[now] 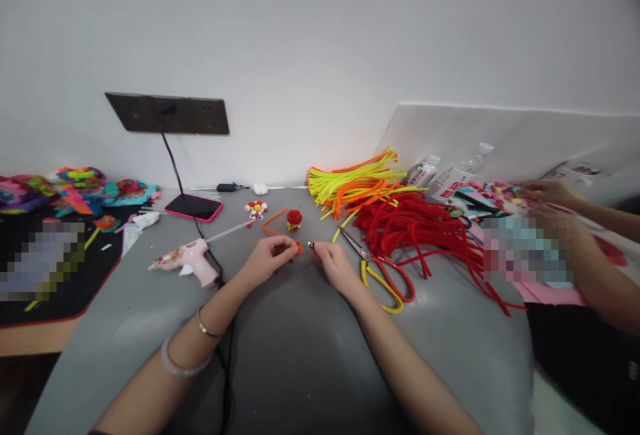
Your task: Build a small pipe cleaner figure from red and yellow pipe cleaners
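Over the middle of the grey table, my left hand [270, 258] is closed in a pinch. An orange pipe cleaner [299, 247] shows curled at its fingertips. A bent orange length [274, 231] appears just beyond the hand; whether the two join is hidden. My right hand [334, 263] is closed a little way to the right. Something small and shiny is at its fingertips, too small to name. Just beyond both hands stands a small red piece with a yellow-and-red base [294, 220]. Scissors [370, 258] with yellow and orange handles lie open beside my right hand.
A pink glue gun [193, 262] with a black cord lies left, near a phone [194, 207]. Yellow and orange pipe cleaners [350, 185] and red ones [410, 225] are heaped right. Bottles [475, 158] stand behind. Another person's hand [547, 192] is at far right.
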Demonstrator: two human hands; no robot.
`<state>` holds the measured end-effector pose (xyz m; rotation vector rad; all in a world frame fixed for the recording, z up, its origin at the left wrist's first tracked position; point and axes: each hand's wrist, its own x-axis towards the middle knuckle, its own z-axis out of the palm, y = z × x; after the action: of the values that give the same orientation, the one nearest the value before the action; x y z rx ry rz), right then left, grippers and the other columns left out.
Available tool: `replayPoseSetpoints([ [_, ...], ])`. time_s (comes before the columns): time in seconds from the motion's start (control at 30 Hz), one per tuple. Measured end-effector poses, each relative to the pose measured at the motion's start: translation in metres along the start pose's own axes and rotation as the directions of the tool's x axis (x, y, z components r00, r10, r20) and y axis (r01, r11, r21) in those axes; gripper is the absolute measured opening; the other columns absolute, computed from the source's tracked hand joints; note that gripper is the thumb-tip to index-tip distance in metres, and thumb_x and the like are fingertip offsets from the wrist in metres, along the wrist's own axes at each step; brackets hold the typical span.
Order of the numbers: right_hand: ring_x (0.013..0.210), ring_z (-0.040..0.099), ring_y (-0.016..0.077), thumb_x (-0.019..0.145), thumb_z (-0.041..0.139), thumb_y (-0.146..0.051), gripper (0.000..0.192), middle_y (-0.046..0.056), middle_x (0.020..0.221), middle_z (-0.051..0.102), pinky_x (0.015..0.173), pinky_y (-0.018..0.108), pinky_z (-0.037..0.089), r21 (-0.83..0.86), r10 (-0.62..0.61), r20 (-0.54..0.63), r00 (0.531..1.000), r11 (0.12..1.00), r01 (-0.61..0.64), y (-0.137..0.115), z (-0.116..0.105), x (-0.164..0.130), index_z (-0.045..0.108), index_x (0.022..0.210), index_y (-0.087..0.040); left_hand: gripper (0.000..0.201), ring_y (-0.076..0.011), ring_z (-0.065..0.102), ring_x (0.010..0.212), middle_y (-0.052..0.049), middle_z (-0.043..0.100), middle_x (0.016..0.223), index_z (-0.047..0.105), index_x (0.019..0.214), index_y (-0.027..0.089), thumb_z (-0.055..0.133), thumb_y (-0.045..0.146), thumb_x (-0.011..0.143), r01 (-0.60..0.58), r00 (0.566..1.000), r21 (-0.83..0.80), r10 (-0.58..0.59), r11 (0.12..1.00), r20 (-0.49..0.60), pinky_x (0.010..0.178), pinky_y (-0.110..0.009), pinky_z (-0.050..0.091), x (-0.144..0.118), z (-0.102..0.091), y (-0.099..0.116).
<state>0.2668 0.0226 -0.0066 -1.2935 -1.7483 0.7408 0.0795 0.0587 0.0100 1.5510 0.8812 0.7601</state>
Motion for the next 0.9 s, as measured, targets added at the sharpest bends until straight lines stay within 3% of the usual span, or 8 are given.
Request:
replayPoseSetpoints([
  [0.3, 0.050, 0.033, 0.0118, 0.098, 0.032, -0.041, 0.044, -0.005, 0.053, 0.031, 0.054, 0.028, 0.021, -0.110, -0.105, 0.172, 0.979, 0.986, 0.125, -0.0064, -0.0050, -0.0041, 0.038, 0.060, -0.020, 0.034, -0.0095, 0.045, 0.054, -0.001, 0.058, 0.065, 0.062, 0.077, 0.014, 0.063, 0.049, 0.079, -0.036, 0.999, 0.015, 0.036, 0.999, 0.008, 0.044, -0.019, 0.033, -0.0013, 0.0002, 0.0013],
  [0.9, 0.053, 0.034, 0.0123, 0.099, 0.029, -0.045, 0.046, -0.004, 0.055, 0.034, 0.055, 0.027, 0.023, -0.062, -0.090, 0.129, 0.988, 0.993, 0.098, -0.0034, -0.0065, -0.0010, 0.036, 0.060, -0.020, 0.035, -0.0091, 0.044, 0.053, -0.001, 0.058, 0.067, 0.062, 0.078, 0.015, 0.062, 0.050, 0.078, -0.017, 1.000, 0.015, 0.016, 1.000, 0.020, 0.043, -0.018, 0.033, -0.0016, 0.0003, 0.0028],
])
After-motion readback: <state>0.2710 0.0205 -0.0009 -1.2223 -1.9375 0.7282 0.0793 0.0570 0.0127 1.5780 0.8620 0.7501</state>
